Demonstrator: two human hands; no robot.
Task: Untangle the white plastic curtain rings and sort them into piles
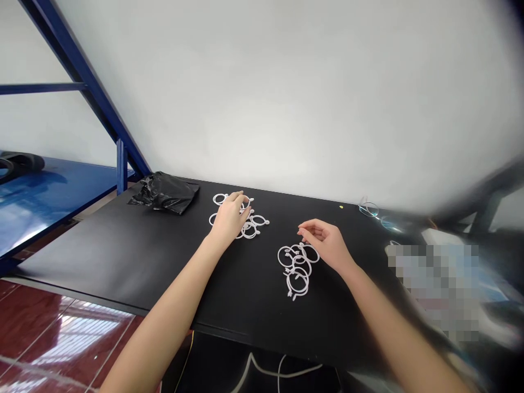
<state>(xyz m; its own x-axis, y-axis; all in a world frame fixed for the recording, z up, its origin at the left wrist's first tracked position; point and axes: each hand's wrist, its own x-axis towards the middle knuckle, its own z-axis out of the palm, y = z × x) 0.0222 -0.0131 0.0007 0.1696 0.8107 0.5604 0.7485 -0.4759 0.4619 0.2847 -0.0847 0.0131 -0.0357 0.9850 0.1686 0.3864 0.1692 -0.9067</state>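
L grip [231, 215] is over the L cluster of white rings [250, 236], toward the bench's [262, 305] far edge; thumb & fingers apart, can't tell if they touch any. R cluster of white rings [301, 266] lies closer to the near edge, just below my R grip [327, 243], whose thumb & fingertips are drawn close; can't tell if they pinch anything. Blk plastic bag [167, 191] sits by the far L corner. Pkg [434, 289] at R end is pixelated, txt unreadable.
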